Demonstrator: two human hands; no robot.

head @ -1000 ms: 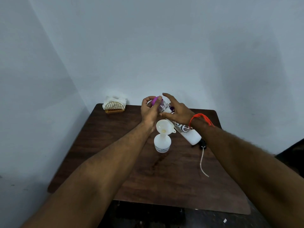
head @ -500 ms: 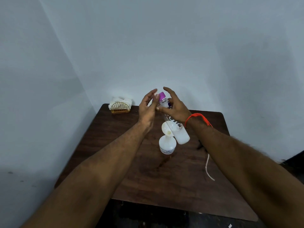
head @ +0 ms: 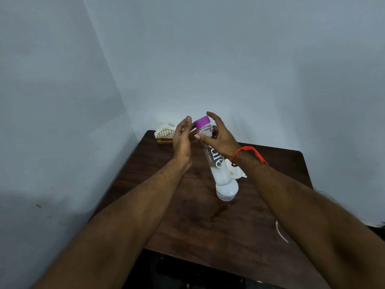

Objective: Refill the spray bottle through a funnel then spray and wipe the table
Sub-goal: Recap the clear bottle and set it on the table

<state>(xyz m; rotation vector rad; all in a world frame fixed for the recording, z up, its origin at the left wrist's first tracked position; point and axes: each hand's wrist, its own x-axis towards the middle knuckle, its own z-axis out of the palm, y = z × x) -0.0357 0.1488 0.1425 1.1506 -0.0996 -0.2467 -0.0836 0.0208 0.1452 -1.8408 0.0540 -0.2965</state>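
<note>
Refill bottle (head: 210,151) held above the table (head: 270,205), long axis near vertical, purple cap (head: 201,122) up and tilted slightly left. Right hand (head: 220,138) grips its upper body; left hand (head: 183,138) has straight fingers beside the cap. Its base hangs just over the spray bottle (head: 227,189) and funnel (head: 236,171).

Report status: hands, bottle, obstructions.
Right hand grips clear purple-capped water bottle, near upright. Left hand open beside cap. White spray bottle, funnel behind. Nothing obstructing.

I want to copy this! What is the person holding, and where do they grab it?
The right hand holds the clear bottle near its top, just under the purple cap. The left hand is open beside the cap.
</note>
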